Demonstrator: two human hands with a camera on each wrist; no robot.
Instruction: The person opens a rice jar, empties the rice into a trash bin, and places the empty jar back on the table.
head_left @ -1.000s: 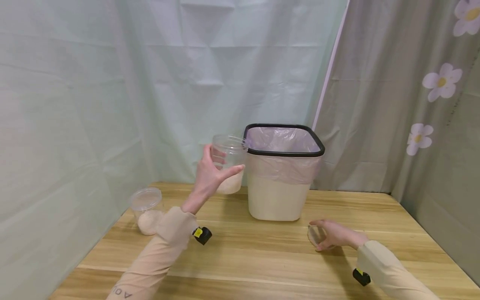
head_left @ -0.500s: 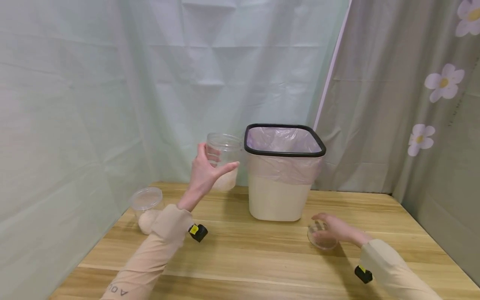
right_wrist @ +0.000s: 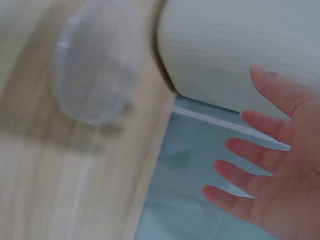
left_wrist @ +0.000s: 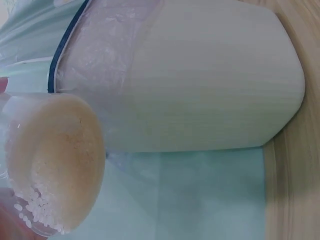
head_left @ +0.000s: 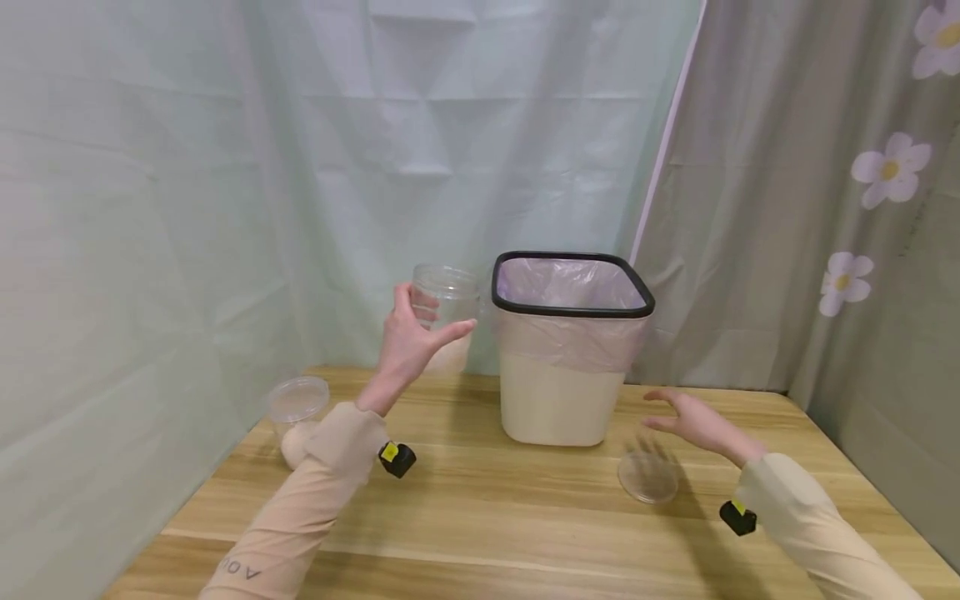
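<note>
My left hand [head_left: 407, 343] grips a clear plastic jar [head_left: 456, 310] around its side, held up off the table just left of the bin. The jar has no lid on it. White, rice-like grains [left_wrist: 37, 207] and a pale layer show at its bottom in the left wrist view. My right hand [head_left: 701, 425] hovers with fingers spread, holding nothing. Below it a round clear lid [head_left: 648, 477] lies flat on the table; the right wrist view also shows this lid [right_wrist: 97, 62], apart from the fingers.
A cream trash bin [head_left: 555, 404] with a black rim and a purplish liner stands at the back middle of the wooden table [head_left: 510, 517]. On the left sits a second clear jar [head_left: 298, 400] with whitish contents, partly behind my left forearm. Curtains [head_left: 465, 167] hang behind.
My right hand has let go of the lid, leaving it on the table, and has risen away from it. My left hand and its jar have shifted slightly left, away from the bin.
</note>
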